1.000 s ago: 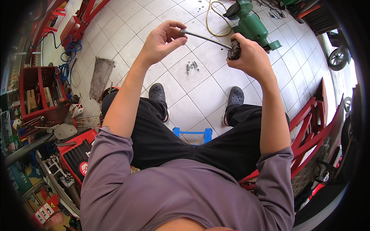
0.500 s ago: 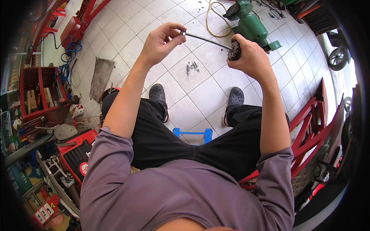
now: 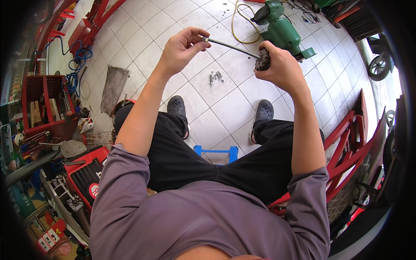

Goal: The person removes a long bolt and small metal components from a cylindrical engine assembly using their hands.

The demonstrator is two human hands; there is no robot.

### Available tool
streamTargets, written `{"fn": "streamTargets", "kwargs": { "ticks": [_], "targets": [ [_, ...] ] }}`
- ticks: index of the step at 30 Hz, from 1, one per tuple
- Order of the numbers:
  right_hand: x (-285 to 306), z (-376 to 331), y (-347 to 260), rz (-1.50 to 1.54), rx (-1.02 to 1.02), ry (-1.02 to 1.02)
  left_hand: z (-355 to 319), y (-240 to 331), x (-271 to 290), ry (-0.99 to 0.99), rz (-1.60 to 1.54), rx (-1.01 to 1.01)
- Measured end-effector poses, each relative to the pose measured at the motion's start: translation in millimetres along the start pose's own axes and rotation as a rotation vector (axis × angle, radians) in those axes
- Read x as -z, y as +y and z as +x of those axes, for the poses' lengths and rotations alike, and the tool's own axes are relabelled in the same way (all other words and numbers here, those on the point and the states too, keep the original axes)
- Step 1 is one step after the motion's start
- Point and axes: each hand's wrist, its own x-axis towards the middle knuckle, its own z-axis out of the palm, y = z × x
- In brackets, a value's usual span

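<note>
A long threaded rod point(image 3: 232, 46) spans the space between my hands, sloping down slightly to the right. At its left end sits a small metal nut point(image 3: 206, 39), pinched between the thumb and fingers of my left hand point(image 3: 181, 51). A dark, round, ridged knob point(image 3: 262, 60) is on the right end. My right hand point(image 3: 281, 67) is closed around that knob, its palm side and some fingers hidden. On the floor below the rod lie several small bolts point(image 3: 216, 77) in a loose cluster.
A green bench grinder point(image 3: 284, 34) stands on the tiles at the far right, beside a yellow cable point(image 3: 234, 26). To the left are a red tool rack point(image 3: 47, 104), a blue coiled hose point(image 3: 78, 60) and a grey board point(image 3: 114, 89). A red metal frame point(image 3: 346, 147) is at right.
The right hand and knob have turned or shifted very slightly. My left hand keeps its place at the rod's end.
</note>
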Motion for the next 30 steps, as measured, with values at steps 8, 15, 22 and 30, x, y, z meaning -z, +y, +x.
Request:
{"fn": "streamTargets", "kwargs": {
  "ticks": [8, 15, 22, 30],
  "targets": [
    [-0.2, -0.4, -2.6, 0.016, 0.023, -0.032, -0.5, -2.6, 7.3, -0.001, -0.130, 0.156],
    [0.3, -0.7, -0.8, 0.005, 0.022, -0.015, 2.0, -0.4, 15.8, -0.100, -0.017, 0.093],
    [-1.8, -0.5, -1.2, -0.026, 0.035, -0.016, -1.2, 8.4, 9.6, -0.022, -0.055, 0.144],
    [-0.7, 0.1, 0.4, 0.007, 0.041, -0.046, 5.3, 0.9, 26.0, -0.178, 0.126, 0.258]
  ]
}}
